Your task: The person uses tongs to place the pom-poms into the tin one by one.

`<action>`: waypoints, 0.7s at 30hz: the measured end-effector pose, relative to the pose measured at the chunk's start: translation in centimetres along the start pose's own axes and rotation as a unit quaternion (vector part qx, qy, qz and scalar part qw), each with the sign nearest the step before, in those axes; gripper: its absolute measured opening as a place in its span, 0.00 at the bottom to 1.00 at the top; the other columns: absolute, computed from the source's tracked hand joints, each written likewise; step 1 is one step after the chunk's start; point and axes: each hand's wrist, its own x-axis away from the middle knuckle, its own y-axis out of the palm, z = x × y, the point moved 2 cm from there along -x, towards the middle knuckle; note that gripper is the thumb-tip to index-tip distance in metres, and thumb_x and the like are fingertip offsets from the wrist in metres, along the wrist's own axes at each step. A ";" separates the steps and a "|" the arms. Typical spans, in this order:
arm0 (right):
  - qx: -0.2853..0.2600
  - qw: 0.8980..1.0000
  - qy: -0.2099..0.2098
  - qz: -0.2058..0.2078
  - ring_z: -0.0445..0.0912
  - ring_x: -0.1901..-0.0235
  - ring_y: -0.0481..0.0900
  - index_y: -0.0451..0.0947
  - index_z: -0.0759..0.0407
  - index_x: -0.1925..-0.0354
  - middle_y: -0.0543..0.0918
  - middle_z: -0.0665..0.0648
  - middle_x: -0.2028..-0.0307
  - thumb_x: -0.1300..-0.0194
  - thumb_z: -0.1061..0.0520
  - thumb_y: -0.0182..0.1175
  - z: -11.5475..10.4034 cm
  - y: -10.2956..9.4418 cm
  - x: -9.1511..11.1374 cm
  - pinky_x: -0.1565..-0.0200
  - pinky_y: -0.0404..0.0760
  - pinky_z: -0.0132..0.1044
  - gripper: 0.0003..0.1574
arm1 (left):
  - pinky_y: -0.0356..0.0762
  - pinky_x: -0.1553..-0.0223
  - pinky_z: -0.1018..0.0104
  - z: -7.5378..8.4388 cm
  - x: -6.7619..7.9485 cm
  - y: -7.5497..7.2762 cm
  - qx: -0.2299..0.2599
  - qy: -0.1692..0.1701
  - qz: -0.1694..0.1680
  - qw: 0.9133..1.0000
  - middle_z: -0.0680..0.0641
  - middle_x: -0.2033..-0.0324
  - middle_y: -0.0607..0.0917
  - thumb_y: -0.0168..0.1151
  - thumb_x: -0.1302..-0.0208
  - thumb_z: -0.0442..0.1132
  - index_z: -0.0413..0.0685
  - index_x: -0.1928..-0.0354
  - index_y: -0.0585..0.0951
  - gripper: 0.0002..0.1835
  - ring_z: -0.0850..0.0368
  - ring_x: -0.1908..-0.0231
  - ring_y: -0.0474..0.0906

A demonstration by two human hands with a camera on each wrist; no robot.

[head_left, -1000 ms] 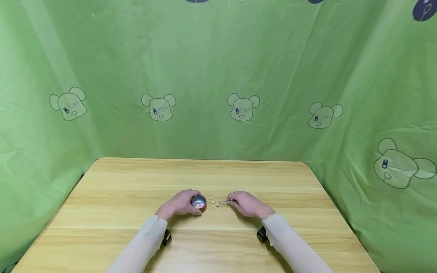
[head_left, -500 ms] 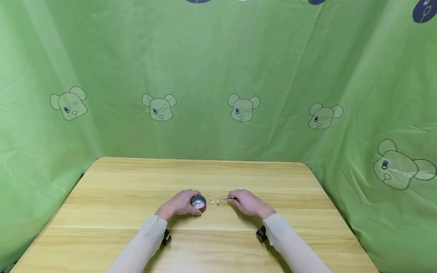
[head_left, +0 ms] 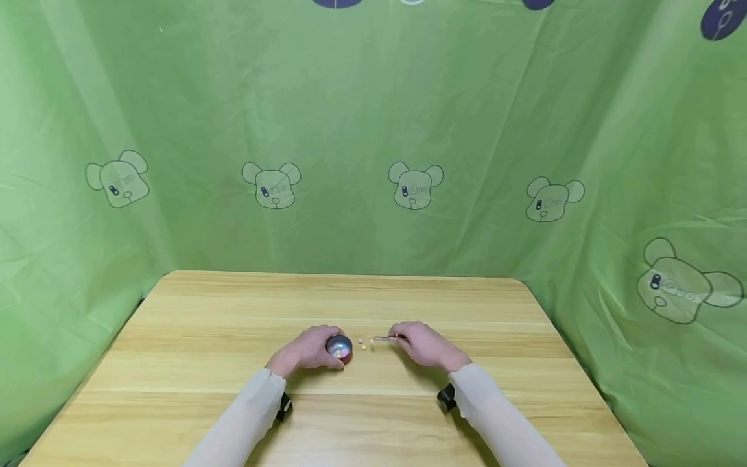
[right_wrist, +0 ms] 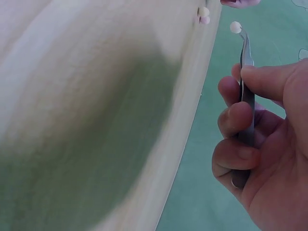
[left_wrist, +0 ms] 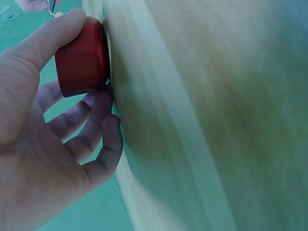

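Two sleeved forearms (head_left: 236,418) angle inward and forward over the wooden table (head_left: 373,425). With our left hand (head_left: 309,348) we hold a small red cup (left_wrist: 83,60) on the tabletop, thumb on one side, fingers around the other, little finger loosely bent. The cup contains pink and yellow beads (head_left: 343,353). With our right hand (head_left: 425,344) we grip bent-tip tweezers (right_wrist: 247,96): thumb and forefinger pinch the shanks, and the remaining fingers curl around the rear end. The tweezer tips point toward the cup and hold one pale bead (right_wrist: 235,27) above the table. Between cup and tips we see a loose pink bead (head_left: 360,340) and yellow bead (head_left: 364,347) near each other.
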 end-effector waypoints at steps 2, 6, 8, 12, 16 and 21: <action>0.002 1.000 -0.002 0.002 0.39 0.70 0.72 0.79 0.56 0.60 0.81 0.51 0.67 0.30 0.59 0.53 -0.1 -0.1 -0.1 0.65 0.74 0.37 0.07 | 0.71 0.53 0.56 0.0 0.0 0.0 0.001 0.001 0.000 1.000 0.51 0.58 0.80 0.75 0.53 0.48 0.50 0.51 0.76 0.27 0.54 0.57 0.75; 0.004 1.000 -0.006 0.006 0.39 0.70 0.72 0.79 0.57 0.59 0.81 0.52 0.67 0.30 0.60 0.53 -0.3 -0.4 -0.3 0.65 0.75 0.37 0.07 | 0.72 0.54 0.56 -0.1 0.0 0.0 0.004 0.002 0.000 1.000 0.51 0.58 0.80 0.75 0.53 0.48 0.49 0.51 0.77 0.27 0.54 0.57 0.75; 0.004 1.000 -0.005 0.006 0.40 0.70 0.72 0.79 0.57 0.59 0.81 0.53 0.67 0.31 0.60 0.53 -0.4 -0.5 -0.3 0.64 0.75 0.38 0.08 | 0.72 0.54 0.56 -0.1 0.0 0.0 0.005 0.002 0.000 1.000 0.51 0.58 0.80 0.75 0.53 0.48 0.50 0.51 0.77 0.27 0.54 0.57 0.75; -0.001 1.000 -0.004 0.005 0.40 0.70 0.72 0.79 0.58 0.58 0.82 0.53 0.66 0.31 0.60 0.52 -0.6 -0.7 -0.5 0.63 0.75 0.38 0.08 | 0.72 0.54 0.57 -0.1 0.0 0.0 0.005 0.003 0.001 1.000 0.51 0.58 0.80 0.75 0.53 0.49 0.50 0.51 0.77 0.27 0.54 0.57 0.75; -0.004 1.000 -0.004 0.009 0.40 0.69 0.74 0.79 0.57 0.58 0.82 0.54 0.66 0.30 0.60 0.52 -0.8 -0.7 -0.8 0.63 0.76 0.39 0.08 | 0.72 0.54 0.57 -0.2 0.0 0.1 0.004 0.002 0.000 1.000 0.51 0.58 0.80 0.75 0.53 0.49 0.50 0.51 0.77 0.27 0.55 0.57 0.75; -0.008 1.000 -0.001 0.010 0.40 0.67 0.75 0.79 0.57 0.58 0.82 0.54 0.65 0.30 0.60 0.52 -1.2 -0.8 -1.2 0.61 0.76 0.40 0.09 | 0.72 0.54 0.57 -0.3 -0.1 0.1 0.002 0.002 0.000 1.000 0.51 0.58 0.80 0.75 0.53 0.49 0.50 0.51 0.77 0.27 0.55 0.57 0.75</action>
